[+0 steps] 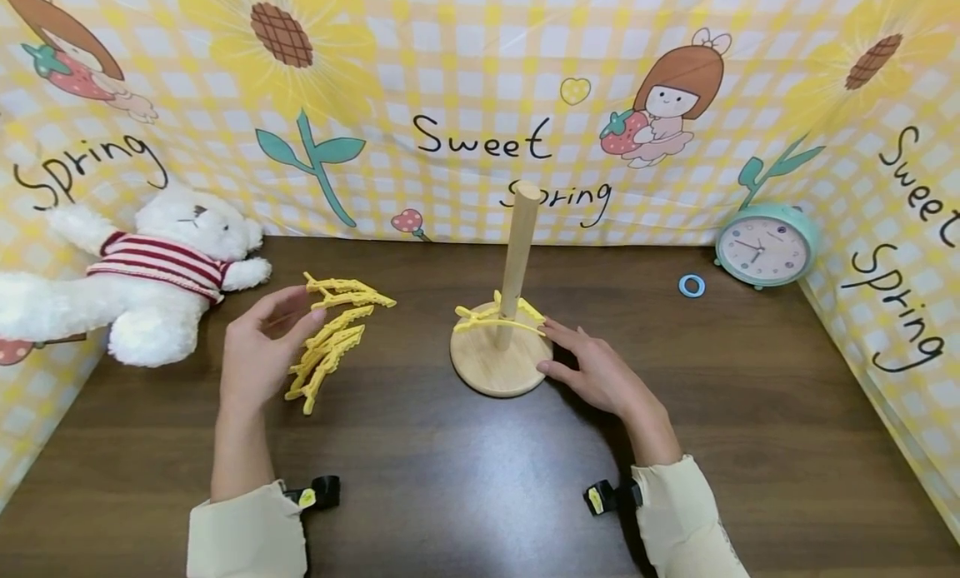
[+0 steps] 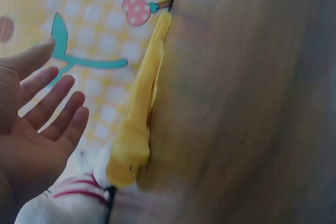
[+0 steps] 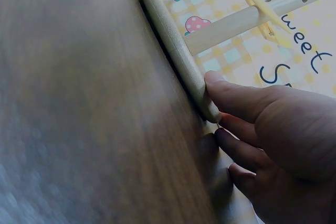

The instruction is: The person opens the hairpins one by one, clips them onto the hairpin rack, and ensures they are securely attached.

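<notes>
Several yellow branched plastic pieces (image 1: 327,363) lie in a fanned group at the left; their exact kind is unclear. Beside them is my left hand (image 1: 258,345), its fingertips near the uppermost piece. In the left wrist view, that hand's fingers are relaxed, apart from a long yellow piece (image 2: 137,114). Right of the group, a round wooden stand (image 1: 491,370) has an upright post (image 1: 521,245). Another yellow piece (image 1: 480,321) sits around or against the lower post. My right hand (image 1: 600,374) holds the base's right edge, thumb on the rim and fingers along its side.
A white teddy bear (image 1: 161,266) in a striped shirt lies at the back left. A small blue ring (image 1: 692,286) and a mint alarm clock (image 1: 767,245) are at the back right. Patterned yellow cloth (image 1: 465,70) borders the brown table (image 1: 450,478).
</notes>
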Tool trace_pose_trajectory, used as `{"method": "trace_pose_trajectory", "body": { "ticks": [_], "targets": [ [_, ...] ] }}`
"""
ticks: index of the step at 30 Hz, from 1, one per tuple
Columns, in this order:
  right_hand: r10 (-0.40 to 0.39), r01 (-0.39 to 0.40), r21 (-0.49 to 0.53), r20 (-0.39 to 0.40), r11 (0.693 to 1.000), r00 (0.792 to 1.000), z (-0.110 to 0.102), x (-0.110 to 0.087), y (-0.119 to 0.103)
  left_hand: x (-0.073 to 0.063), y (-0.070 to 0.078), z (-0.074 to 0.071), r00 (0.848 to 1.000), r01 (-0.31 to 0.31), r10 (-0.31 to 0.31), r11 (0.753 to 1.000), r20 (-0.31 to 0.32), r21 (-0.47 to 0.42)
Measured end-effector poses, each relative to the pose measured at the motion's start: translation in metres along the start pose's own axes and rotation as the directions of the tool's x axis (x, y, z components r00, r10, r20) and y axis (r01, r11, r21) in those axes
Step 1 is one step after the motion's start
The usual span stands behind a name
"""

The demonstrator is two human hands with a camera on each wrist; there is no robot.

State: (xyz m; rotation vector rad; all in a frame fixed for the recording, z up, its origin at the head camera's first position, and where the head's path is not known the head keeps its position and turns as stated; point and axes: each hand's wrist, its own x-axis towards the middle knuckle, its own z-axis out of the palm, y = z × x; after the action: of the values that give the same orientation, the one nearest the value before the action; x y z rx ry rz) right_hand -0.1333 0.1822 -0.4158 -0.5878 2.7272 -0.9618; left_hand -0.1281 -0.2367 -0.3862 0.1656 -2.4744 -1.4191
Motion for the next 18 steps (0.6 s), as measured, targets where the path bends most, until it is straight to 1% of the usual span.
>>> {"method": "trace_pose_trajectory", "body": {
  "ticks": [4, 7, 9, 13, 18],
  "targets": [
    [0.005, -0.005, 0.003, -0.002, 1.000, 1.000, 0.001, 0.000, 0.001, 0.000, -0.008, -0.010, 0.997, 0.077, -0.078, 0.996, 0.009, 0.042],
    [0.002, -0.002, 0.005, -0.006, 1.000, 1.000, 0.000, 0.000, 0.001, 0.000, -0.013, -0.017, 0.992, 0.120, -0.123, 0.990, 0.042, 0.068],
    [0.000, 0.000, 0.005, -0.008, 1.000, 1.000, 0.000, 0.000, 0.001, 0.000, -0.017, -0.019, 0.986, 0.142, -0.149, 0.986, 0.076, 0.089],
    [0.004, -0.004, -0.002, 0.000, 1.000, 1.000, 0.001, 0.001, 0.001, -0.001, -0.024, -0.022, 0.977, 0.165, -0.179, 0.979, 0.116, 0.120],
    [0.012, -0.012, -0.004, 0.002, 1.000, 1.000, 0.001, 0.001, 0.001, -0.002, -0.033, -0.021, 0.976, 0.161, -0.179, 0.977, 0.127, 0.141]
  ]
}}
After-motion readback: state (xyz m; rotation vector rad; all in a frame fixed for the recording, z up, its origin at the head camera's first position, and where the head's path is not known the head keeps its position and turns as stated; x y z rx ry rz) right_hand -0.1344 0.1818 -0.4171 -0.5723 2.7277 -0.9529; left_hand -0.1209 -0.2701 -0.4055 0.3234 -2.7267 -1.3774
